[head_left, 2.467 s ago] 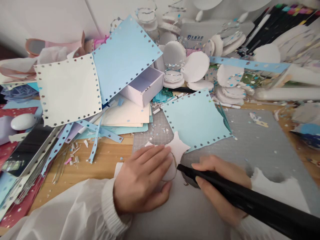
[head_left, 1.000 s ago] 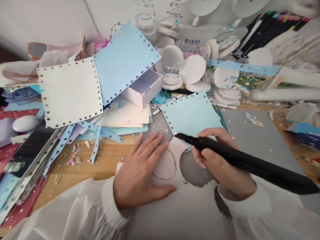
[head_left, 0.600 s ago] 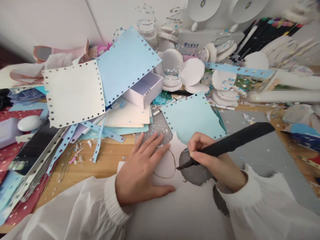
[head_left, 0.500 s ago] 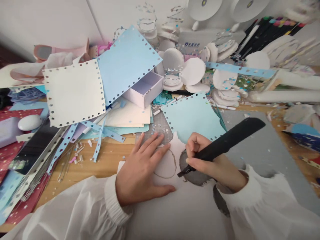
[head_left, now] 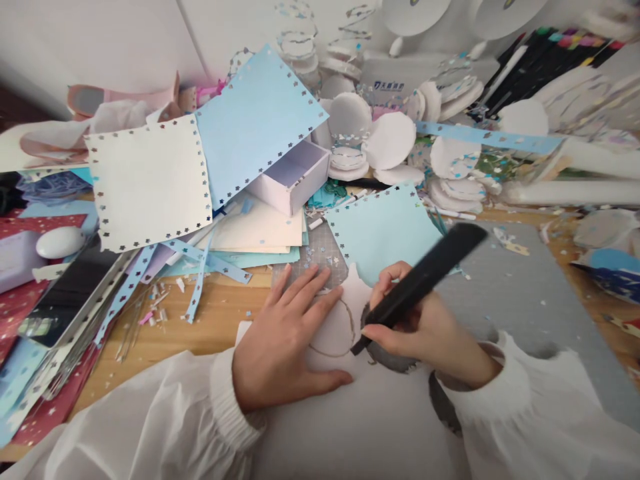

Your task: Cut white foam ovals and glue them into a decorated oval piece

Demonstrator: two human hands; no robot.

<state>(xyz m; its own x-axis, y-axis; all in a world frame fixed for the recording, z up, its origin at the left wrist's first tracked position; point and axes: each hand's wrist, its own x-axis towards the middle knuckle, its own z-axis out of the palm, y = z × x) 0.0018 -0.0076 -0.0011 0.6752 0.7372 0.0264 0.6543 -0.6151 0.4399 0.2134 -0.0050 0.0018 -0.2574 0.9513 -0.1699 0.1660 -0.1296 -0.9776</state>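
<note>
My left hand (head_left: 293, 337) lies flat with fingers spread on a white sheet (head_left: 305, 427), beside a circle (head_left: 330, 327) with a brownish outline. In my right hand (head_left: 420, 327) is a black utility knife (head_left: 425, 270), held slantwise like a pen. Its tip meets the sheet at the circle's right edge; the blade itself is too small to make out. Under the right hand, a round hole (head_left: 395, 360) with ragged edges shows grey beneath. Another dark hole (head_left: 443, 403) sits partly behind the right sleeve.
A grey cutting mat (head_left: 525, 300) lies under the sheet. Beyond it are a pale blue sheet (head_left: 383, 227) with punched edges, white discs (head_left: 390, 140) in stacks, and a small open box (head_left: 295, 177). Leftward lie a cream sheet (head_left: 150, 180), paper strips and a phone (head_left: 73, 293).
The utility knife's handle has swung left and more upright, its tip shifting slightly left along the circle's edge. My left hand stays put on the sheet.
</note>
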